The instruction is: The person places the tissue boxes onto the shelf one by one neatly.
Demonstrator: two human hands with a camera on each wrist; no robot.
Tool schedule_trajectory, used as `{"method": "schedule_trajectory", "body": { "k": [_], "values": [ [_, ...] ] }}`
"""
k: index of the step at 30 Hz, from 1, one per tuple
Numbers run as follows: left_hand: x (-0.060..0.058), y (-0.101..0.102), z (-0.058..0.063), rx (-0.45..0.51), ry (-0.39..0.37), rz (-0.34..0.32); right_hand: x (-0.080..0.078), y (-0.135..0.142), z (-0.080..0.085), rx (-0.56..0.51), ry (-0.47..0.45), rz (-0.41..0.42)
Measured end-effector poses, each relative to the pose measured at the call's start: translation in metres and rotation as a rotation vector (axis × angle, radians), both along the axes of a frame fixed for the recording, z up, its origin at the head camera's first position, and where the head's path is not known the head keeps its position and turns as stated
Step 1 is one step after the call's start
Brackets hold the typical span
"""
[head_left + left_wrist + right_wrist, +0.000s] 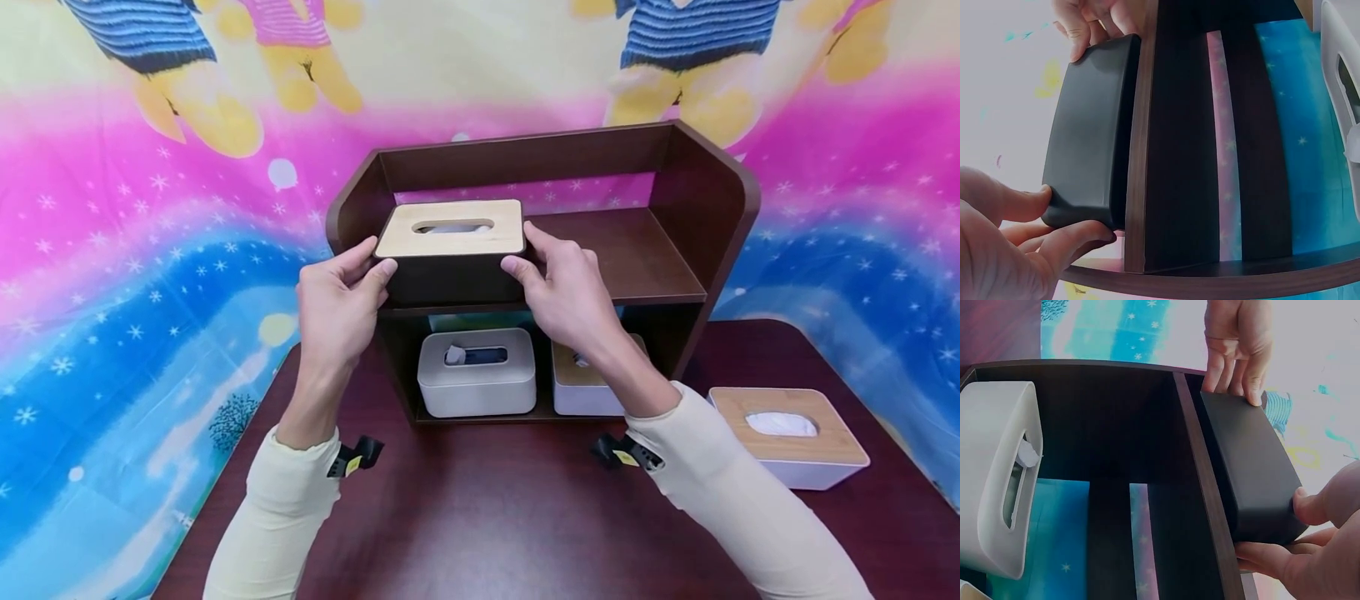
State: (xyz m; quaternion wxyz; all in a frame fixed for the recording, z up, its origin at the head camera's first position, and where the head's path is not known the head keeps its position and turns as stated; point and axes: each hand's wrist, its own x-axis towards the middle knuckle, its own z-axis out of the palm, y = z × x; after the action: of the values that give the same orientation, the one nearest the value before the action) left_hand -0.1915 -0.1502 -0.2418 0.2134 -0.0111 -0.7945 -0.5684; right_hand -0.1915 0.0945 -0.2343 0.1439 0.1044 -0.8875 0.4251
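A black tissue box (456, 279) with a light wooden lid is at the left part of the upper shelf (622, 250), by its front edge. My left hand (337, 308) grips its left end, thumb on the front face and fingers round the side. On the opposite end my right hand (566, 287) pinches the box the same way. Both wrist views show the box's dark side (1088, 131) held between the two hands, right beside the shelf board (1200, 456). Whether its base fully rests on the board cannot be told.
Below, a grey-white tissue box (477, 375) sits in the lower compartment, left of a wooden-lidded white one (581, 392) partly hidden by my right arm. Another wooden-lidded white tissue box (795, 433) stands on the dark red table (480, 508), right of the brown rack.
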Motion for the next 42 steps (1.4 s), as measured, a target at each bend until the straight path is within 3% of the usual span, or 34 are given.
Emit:
{"method": "schedule_trajectory", "body": {
  "k": [13,30,35,42],
  "values": [
    [-0.003,0.004,-0.008,-0.024,0.009,0.057,-0.006,-0.003,-0.003,-0.01,-0.033,0.007],
    [-0.001,0.003,-0.013,0.0,0.016,0.035,-0.008,0.001,-0.007,-0.022,-0.054,0.03],
    [0.008,0.0,-0.018,-0.033,0.02,0.017,-0.003,0.005,-0.01,-0.065,-0.067,0.075],
    [0.031,-0.005,-0.023,-0.045,0.043,-0.016,0.021,0.021,-0.021,-0.108,0.001,0.125]
  ]
}}
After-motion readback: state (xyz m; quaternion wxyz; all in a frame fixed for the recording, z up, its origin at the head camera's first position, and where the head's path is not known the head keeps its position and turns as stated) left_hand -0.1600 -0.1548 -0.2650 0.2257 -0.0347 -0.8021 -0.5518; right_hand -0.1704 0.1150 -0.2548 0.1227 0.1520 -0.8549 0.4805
